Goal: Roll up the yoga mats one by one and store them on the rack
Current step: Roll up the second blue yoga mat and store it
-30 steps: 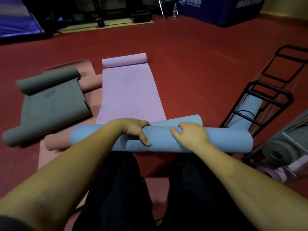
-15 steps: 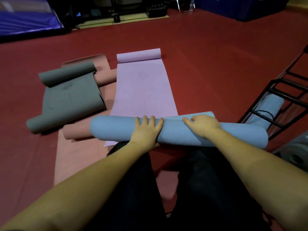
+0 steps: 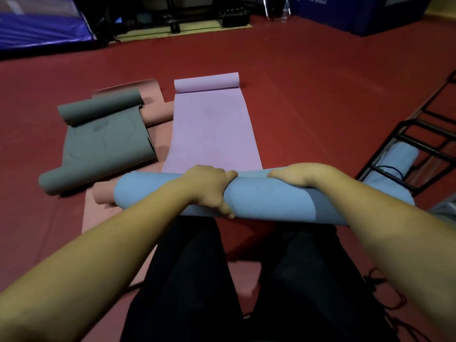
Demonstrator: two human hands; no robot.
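A dim room is floored in red (image 3: 308, 77); blue padded blocks (image 3: 357, 13) are set far back.

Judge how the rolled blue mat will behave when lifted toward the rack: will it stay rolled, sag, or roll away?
The blue mat looks soft and foam-like, so it probably sags slightly at the ends. With no strap visible, it may unroll if the left hand or right hand loosens. Being cylindrical, it would likely roll if set down.
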